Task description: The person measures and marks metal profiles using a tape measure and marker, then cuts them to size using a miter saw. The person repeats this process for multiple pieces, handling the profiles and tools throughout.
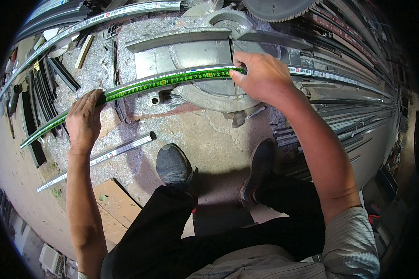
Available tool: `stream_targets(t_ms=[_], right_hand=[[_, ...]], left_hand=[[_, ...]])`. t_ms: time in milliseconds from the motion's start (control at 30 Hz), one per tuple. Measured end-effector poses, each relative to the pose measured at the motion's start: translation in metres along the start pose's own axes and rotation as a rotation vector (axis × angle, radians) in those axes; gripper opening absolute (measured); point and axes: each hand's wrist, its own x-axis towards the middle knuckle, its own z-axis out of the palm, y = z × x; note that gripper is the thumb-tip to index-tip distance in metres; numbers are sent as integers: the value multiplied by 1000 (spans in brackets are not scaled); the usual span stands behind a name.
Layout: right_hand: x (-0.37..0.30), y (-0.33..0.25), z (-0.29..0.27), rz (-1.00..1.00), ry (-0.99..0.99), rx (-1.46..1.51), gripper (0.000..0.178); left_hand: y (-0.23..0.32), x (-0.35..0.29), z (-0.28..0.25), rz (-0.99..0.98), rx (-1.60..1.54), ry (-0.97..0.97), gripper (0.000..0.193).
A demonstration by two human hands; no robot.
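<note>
A green tape measure blade point(144, 87) with dark markings stretches across the view, its left end reaching past my left hand. Directly behind it runs a long thin metal profile point(340, 76) with a printed film strip, lying across the grey saw table point(191, 53). My left hand point(85, 116) is closed over the blade, fingers curled down along its far side. At the saw table's right part, my right hand point(265, 76) pinches the blade between thumb and fingers, beside the profile. A small dark piece shows at its fingertips; its kind is unclear.
A toothed circular saw blade point(281, 7) hangs above the far right. Metal fence pieces point(177, 39) stand behind the table. Stacked profiles point(326, 118) lie at right, dark strips point(44, 97) at left. A short profile point(121, 148) and cardboard point(116, 204) lie near my feet.
</note>
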Motion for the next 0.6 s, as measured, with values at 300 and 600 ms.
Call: stream_targets(t_ms=[300,600], right_hand=[[3,-3,-2,17,-31,-50,28],[4,-3,-6,29,-65,-28,30]], left_hand=[[-1,4,-1,-33,-39,-59,34],[11,18,-15,-116,-27,-305,42]])
